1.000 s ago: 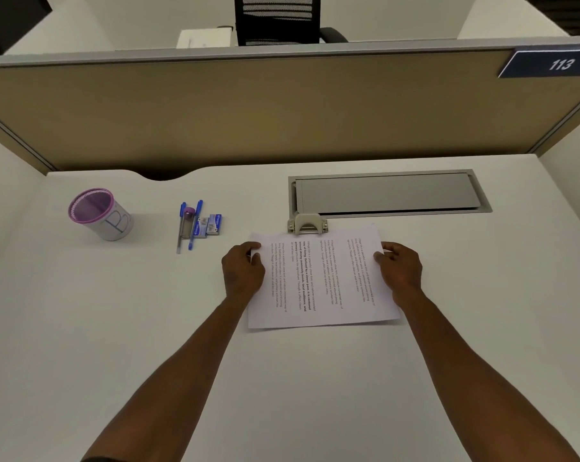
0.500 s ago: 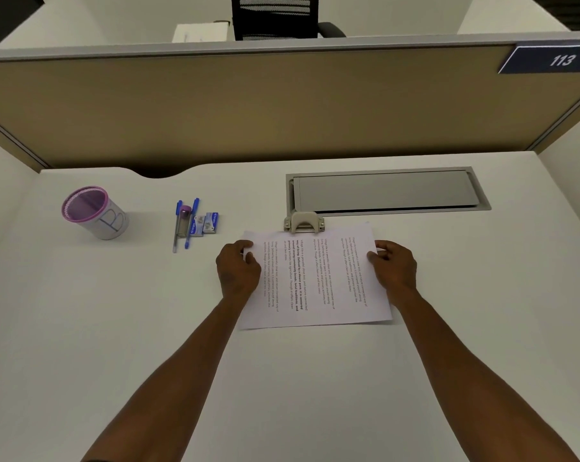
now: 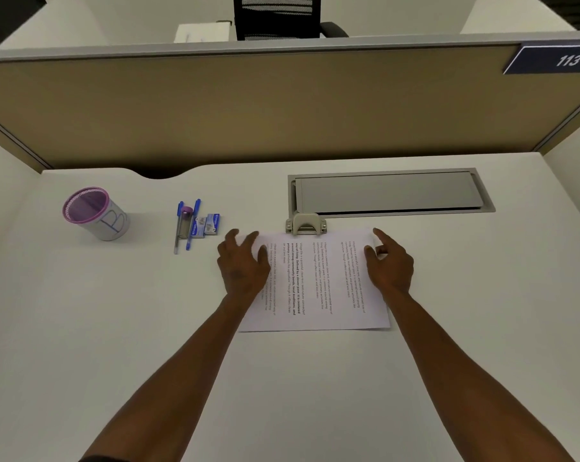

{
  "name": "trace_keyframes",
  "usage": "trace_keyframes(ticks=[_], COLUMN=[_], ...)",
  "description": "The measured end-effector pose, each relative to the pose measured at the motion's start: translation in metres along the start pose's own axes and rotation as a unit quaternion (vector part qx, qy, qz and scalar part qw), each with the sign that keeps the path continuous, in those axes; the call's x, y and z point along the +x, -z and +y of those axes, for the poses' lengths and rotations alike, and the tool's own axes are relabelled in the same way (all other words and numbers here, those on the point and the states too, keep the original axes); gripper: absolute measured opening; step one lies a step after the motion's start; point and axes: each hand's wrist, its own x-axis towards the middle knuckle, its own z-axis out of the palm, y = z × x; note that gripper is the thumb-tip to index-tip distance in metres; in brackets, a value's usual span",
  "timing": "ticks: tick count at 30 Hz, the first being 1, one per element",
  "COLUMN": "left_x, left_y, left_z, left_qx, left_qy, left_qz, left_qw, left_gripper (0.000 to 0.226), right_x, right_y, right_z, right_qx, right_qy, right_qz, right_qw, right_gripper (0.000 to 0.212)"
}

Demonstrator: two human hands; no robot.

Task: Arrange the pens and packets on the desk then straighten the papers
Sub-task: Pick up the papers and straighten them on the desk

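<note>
Resting flat on the papers (image 3: pixel 315 281), the left hand (image 3: pixel 243 268) lies palm down with fingers spread over the sheets' left edge, gripping nothing; the right hand (image 3: pixel 390 261) rests likewise on the right edge, fingers loosely extended, thumb on the sheet. Papers lie mid-desk (image 3: pixel 81 328), printed text running sideways, too small to read; far edge touches a beige hole punch (image 3: pixel 305 223), which sits just before the grey cable hatch (image 3: pixel 388 193). Left of the papers, near but apart: two small blue-and-white packets (image 3: pixel 206 225) side by side, print unreadable, and just beside them the pens (image 3: pixel 186 225), roughly parallel, pointing away from the viewer. Further left, well apart, a purple-rimmed mesh cup (image 3: pixel 95 213) stands upright, wrapped in white paper marked "B"; interior appears empty. Wide bare desk surface near, left and right of the papers. Partition (image 3: pixel 282 111) behind carries a dark plate (image 3: pixel 555 60) reading "113".
</note>
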Motion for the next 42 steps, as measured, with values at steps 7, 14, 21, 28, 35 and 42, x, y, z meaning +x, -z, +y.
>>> trace_keyframes(ticks=[7, 14, 21, 28, 35, 42], left_x=[0.007, 0.01, 0.015, 0.016, -0.003, -0.045], left_y=[-0.01, -0.009, -0.008, -0.01, -0.008, 0.0], left_z=[0.012, 0.013, 0.016, 0.016, 0.0, -0.016], left_qx=[0.112, 0.122, 0.126, 0.115, 0.058, -0.021], left_qy=[-0.165, -0.166, -0.155, -0.159, -0.105, -0.006], left_qz=[-0.108, -0.135, -0.146, -0.151, -0.096, -0.14], left_qw=[0.974, 0.969, 0.969, 0.969, 0.988, 0.99], left_gripper=[0.044, 0.046, 0.047, 0.051, 0.076, 0.115], right_x=[0.003, 0.01, 0.014, 0.02, 0.016, 0.01], right_y=[-0.009, -0.009, -0.015, -0.015, -0.016, -0.007], right_z=[-0.006, -0.007, -0.009, -0.007, -0.009, -0.006], right_qx=[-0.019, 0.006, 0.047, 0.047, 0.028, 0.013], right_qy=[-0.008, -0.034, -0.056, -0.044, -0.034, -0.053], right_qz=[-0.019, -0.028, -0.029, -0.021, -0.02, -0.023], right_qw=[1.0, 0.999, 0.997, 0.998, 0.999, 0.998], right_gripper=[0.03, 0.027, 0.028, 0.027, 0.039, 0.046])
